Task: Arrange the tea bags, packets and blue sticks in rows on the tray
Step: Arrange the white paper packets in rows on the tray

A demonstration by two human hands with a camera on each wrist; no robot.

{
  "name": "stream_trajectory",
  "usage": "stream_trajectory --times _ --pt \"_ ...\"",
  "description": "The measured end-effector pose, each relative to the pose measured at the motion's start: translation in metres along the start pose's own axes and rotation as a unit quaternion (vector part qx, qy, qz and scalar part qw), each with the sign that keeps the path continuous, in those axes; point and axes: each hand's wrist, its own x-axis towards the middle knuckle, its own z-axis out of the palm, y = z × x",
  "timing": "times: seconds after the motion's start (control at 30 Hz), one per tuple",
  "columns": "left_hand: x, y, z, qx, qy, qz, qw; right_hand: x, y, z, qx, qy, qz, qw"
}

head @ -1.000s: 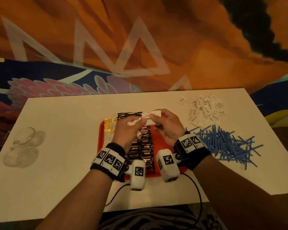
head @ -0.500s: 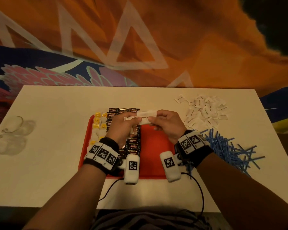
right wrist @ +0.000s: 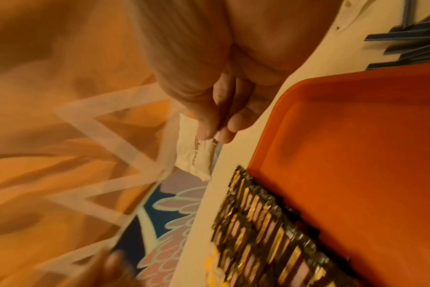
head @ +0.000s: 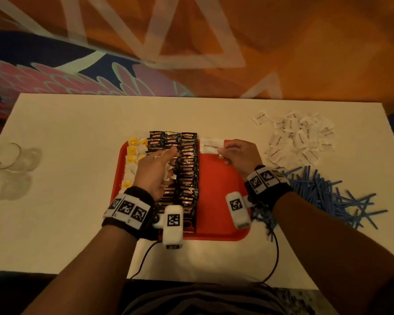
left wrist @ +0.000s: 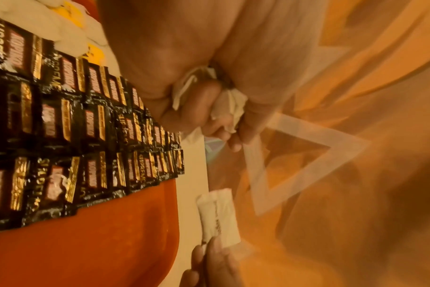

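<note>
While the right hand [head: 239,155] pinches one end of a white packet [head: 210,145] between thumb and fingertips [right wrist: 206,128], the packet sticks out leftward from the grip, long axis running across the tray's [head: 216,192] far edge. It sits at the tray's far end, just right of the dark packet rows [head: 188,176]; whether it touches the tray I cannot tell. The bare red area lies on the near side of it, toward the person, so the new row likely starts here and runs toward the near edge. The left hand [head: 156,173] is curled round a bunch of white packets [left wrist: 230,104], over the dark rows. Tea bags [head: 132,160] fill the left column. The loose white packets [head: 298,137] and blue sticks [head: 323,194] lie on the table [head: 66,137], right of the tray, nearer the right hand.
</note>
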Motion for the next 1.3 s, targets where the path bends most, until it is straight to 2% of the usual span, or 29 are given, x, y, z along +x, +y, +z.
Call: stream_trajectory --times 0.13,0.27,0.5,0.8,1.03,1.13,1.2,1.3 --pt "0.015 -0.001 -0.028 -0.021 -0.007 -0.025 0.999 0.042 0.017 0.007 -0.093 0.024 0.038 0.995" --pt "0.02 0.001 -0.045 -0.012 -0.014 -0.027 0.999 0.084 0.037 0.023 -0.114 0.017 0.083 0.99" --pt "0.028 -0.003 -0.065 -0.005 0.002 -0.03 1.0 0.095 0.031 0.043 -0.195 0.025 0.098 0.976" --pt "0.026 -0.007 -0.065 -0.036 -0.016 -0.04 0.998 0.093 0.033 0.048 -0.16 0.06 0.112 0.979" --pt "0.022 -0.009 -0.042 -0.053 -0.057 -0.052 0.996 0.075 0.036 0.026 -0.108 0.082 0.11 0.985" --pt "0.015 -0.007 -0.021 -0.072 -0.1 -0.046 0.991 0.055 0.027 0.018 -0.092 0.04 0.072 0.992" --pt "0.01 -0.006 -0.007 -0.095 -0.135 -0.042 0.985 0.033 0.016 0.017 -0.037 -0.03 0.045 0.998" --pt "-0.001 -0.005 0.016 -0.113 -0.176 -0.029 0.977 -0.002 0.0 0.017 0.068 -0.14 0.04 0.987"
